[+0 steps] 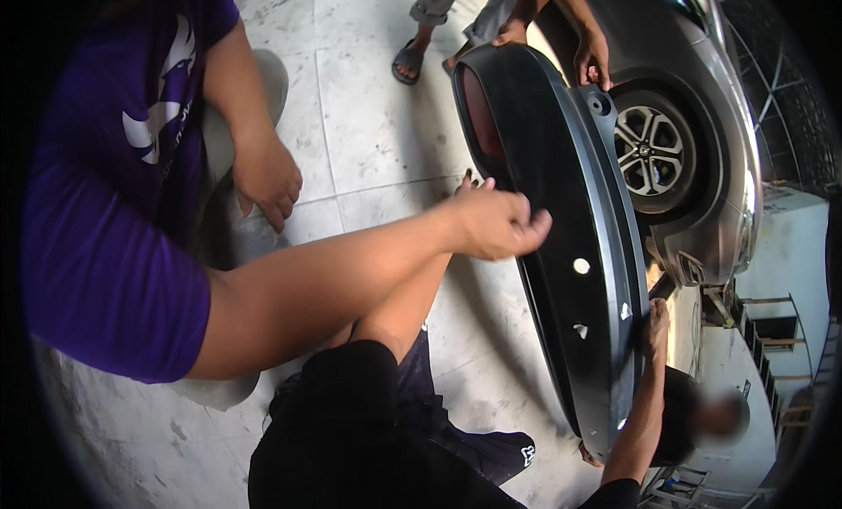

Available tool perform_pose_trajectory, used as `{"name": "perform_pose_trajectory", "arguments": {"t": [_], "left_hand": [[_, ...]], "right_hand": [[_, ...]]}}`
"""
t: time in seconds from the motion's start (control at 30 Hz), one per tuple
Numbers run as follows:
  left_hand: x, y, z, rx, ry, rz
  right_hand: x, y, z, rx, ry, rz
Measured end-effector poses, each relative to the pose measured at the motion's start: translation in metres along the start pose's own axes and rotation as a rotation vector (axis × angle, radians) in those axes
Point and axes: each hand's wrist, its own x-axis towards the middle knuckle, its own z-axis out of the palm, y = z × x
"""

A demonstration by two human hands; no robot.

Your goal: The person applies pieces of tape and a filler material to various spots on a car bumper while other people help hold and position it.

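A dark grey car bumper with a black lower part and a red panel stretches from top centre to lower right. On its right edge my right hand is closed around the rim. My left hand is mostly hidden behind the forearm of a person in purple. Only its fingertips show, raised and apart beside the bumper's left edge. The purple-clad person's nearer hand reaches across in front, blurred, while their other hand hangs loose.
A grey car with an exposed wheel stands behind the bumper. Another person's hands hold its upper end. At lower right, a person in black is beyond it. Wooden racks stand at far right, above pale floor tiles.
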Motion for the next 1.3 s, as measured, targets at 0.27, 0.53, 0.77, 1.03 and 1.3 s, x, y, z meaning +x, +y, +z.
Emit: {"name": "perform_pose_trajectory", "arguments": {"t": [0.27,0.53,0.77,1.03,1.3], "left_hand": [[0.088,-0.099,-0.083,-1.635,0.237,-0.083],[0.077,-0.207,-0.134,-1.577,0.295,0.427],[0.091,-0.21,-0.135,-1.909,0.105,0.377],[0.078,-0.079,-0.041,-2.827,0.09,-0.731],[0.091,-0.005,-0.024,-3.189,0.944,-2.872]], "right_hand": [[0.01,0.034,-0.081,0.02,-0.09,0.113],[0.016,-0.081,-0.095,-0.49,0.221,0.123],[-0.002,-0.321,-0.007,-0.581,0.058,-0.967],[-0.009,-0.317,0.047,-0.562,0.211,-0.908],[0.004,-0.302,0.044,-0.568,0.264,-0.835]]}}
